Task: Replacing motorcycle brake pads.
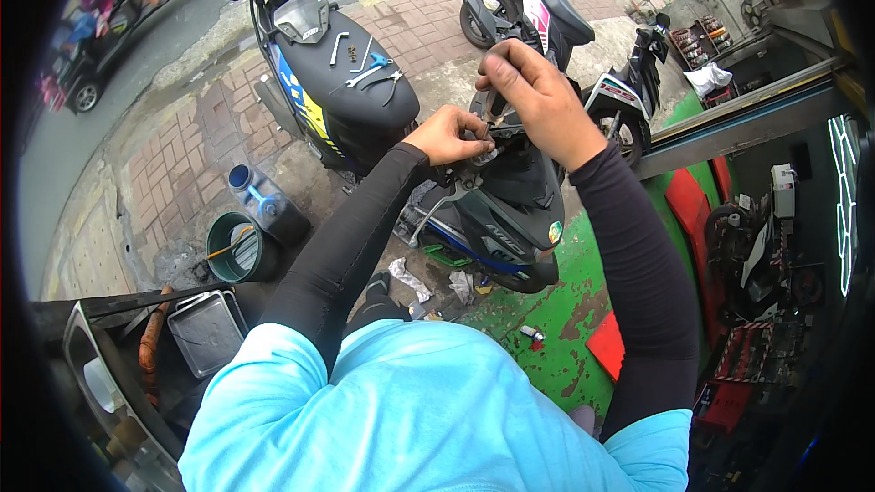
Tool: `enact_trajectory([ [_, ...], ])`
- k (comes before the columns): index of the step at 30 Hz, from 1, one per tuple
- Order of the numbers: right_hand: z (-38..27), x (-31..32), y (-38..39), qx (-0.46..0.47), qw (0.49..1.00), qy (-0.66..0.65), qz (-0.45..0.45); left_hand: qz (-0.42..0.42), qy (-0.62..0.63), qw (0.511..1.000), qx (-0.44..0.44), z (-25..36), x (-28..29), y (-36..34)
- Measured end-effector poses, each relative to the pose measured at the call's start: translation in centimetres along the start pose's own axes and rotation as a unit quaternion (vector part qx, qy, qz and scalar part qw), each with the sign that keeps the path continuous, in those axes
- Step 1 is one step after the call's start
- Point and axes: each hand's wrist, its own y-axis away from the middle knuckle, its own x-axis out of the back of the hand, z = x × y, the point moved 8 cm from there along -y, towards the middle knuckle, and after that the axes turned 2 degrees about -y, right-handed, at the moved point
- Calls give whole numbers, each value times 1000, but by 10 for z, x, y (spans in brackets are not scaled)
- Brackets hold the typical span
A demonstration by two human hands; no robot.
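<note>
My left hand (pixel 448 137) is closed, thumb and fingertips pinched at the opened handlebar area of a black and blue scooter (pixel 510 228). Whatever those fingers grip is too small to name. Just above and to the right, my right hand (pixel 540 102) is closed too, its fingers bent downward around something mostly hidden, over the same spot. Beyond my left hand, a black motorbike seat (pixel 351 96) carries an open-end wrench (pixel 363 78), pliers (pixel 390 84), an L-shaped wrench (pixel 337 47), a blue-handled tool (pixel 377 60) and several small bolts (pixel 352 54). A smoky windscreen piece (pixel 304 18) rests there as well.
Left of me stand a green bucket (pixel 219 251) and a dark jug (pixel 278 219); a metal tray (pixel 206 333) lies nearer. White rags (pixel 410 281) and a small canister (pixel 532 333) are on the floor. Parked scooters (pixel 542 14) stand ahead; shop shelves (pixel 766 328) line the right.
</note>
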Motion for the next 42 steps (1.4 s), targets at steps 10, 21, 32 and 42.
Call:
enact_trajectory([
  [10,51,-8,4,38,896,-428,110,-20,3,1000,-6,-9,-4,-4],
  [21,-25,21,-5,67,901,417,-100,-4,7,999,-47,4,-5,-4],
  [32,-52,7,-23,69,840,496,-208,15,53,997,-55,1,-3,-3],
  [42,-57,0,-14,189,856,437,-203,9,44,997,-55,3,-2,-3],
])
